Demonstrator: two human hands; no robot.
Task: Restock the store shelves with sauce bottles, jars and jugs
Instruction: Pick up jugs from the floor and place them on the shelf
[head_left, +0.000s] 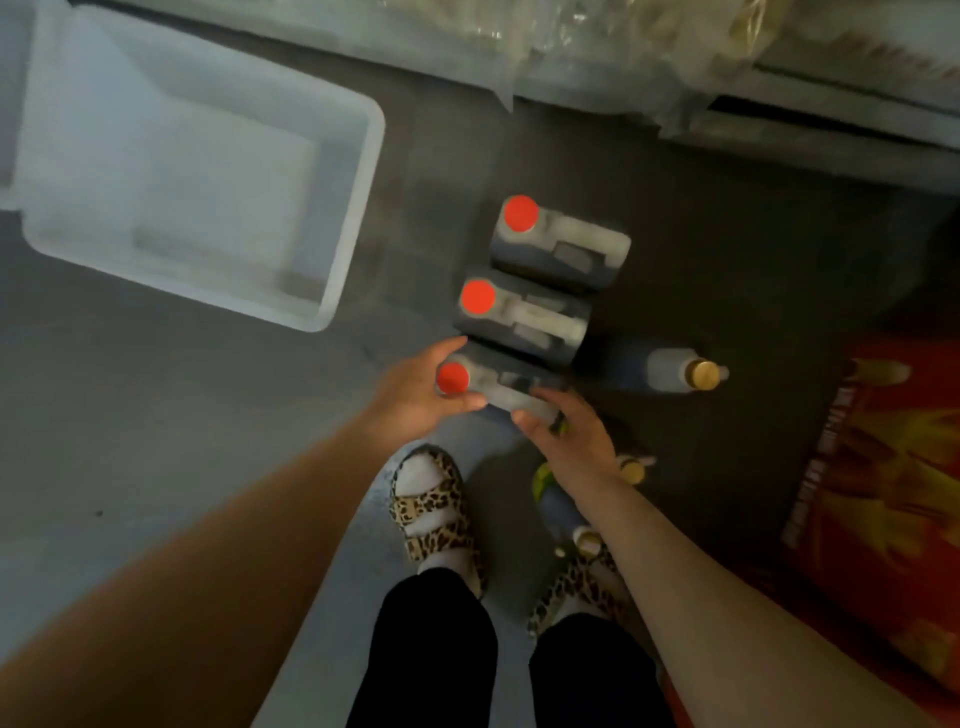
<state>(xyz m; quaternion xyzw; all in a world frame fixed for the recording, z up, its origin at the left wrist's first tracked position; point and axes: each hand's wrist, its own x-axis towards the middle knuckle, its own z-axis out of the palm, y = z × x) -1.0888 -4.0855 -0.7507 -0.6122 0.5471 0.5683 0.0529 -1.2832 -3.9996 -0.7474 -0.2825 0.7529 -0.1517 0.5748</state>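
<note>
Both hands (415, 395) (571, 436) hold the near jug (498, 387) — dark, red-capped.

Whole head view is motion-blurred: labels on the three red-capped jugs (524, 312) unreadable, and the print on the red carton (883, 493), cut off by the right edge, can't be made out. Left hand (415, 395) and right hand (566, 436) cover the nearest jug's (498, 384) sides; the right forearm hides most of the small bottles (631, 467) behind it. White tub (358, 208) is clipped at the left edge; the bagged goods on the shelf (597, 47) up top are too blurred to identify.
</note>
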